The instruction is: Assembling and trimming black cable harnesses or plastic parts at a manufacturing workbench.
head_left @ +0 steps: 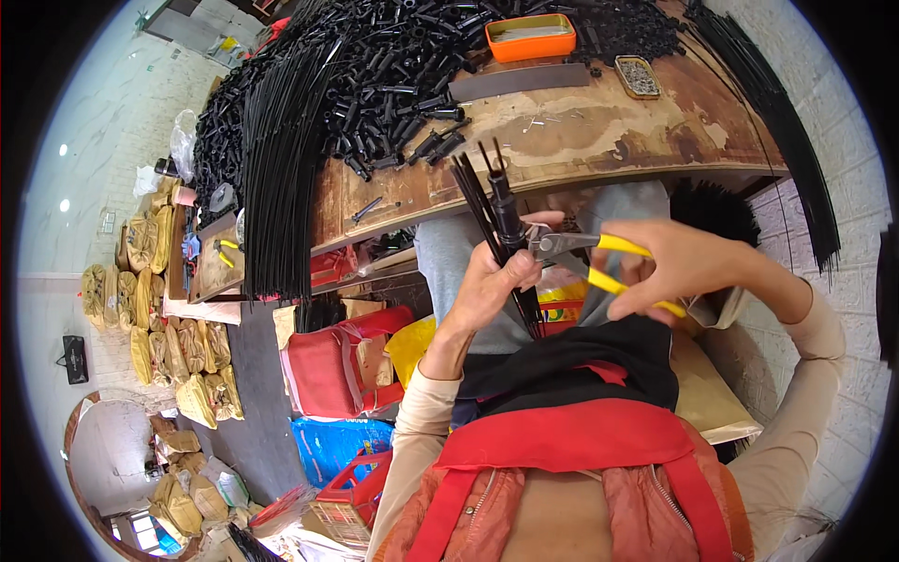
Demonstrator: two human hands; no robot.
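head view — left hand [492,284] clasps black rods [474,195], right hand [691,258] loosely holds pliers [622,245] — black parts [384,89] crowd bench [599,129]

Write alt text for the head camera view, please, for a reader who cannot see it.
A person's left hand grips thin black rods and a black tubular part, while the right hand holds yellow-handled pliers close beside them. Beyond, a worn wooden table bears heaped black parts and an orange tray.
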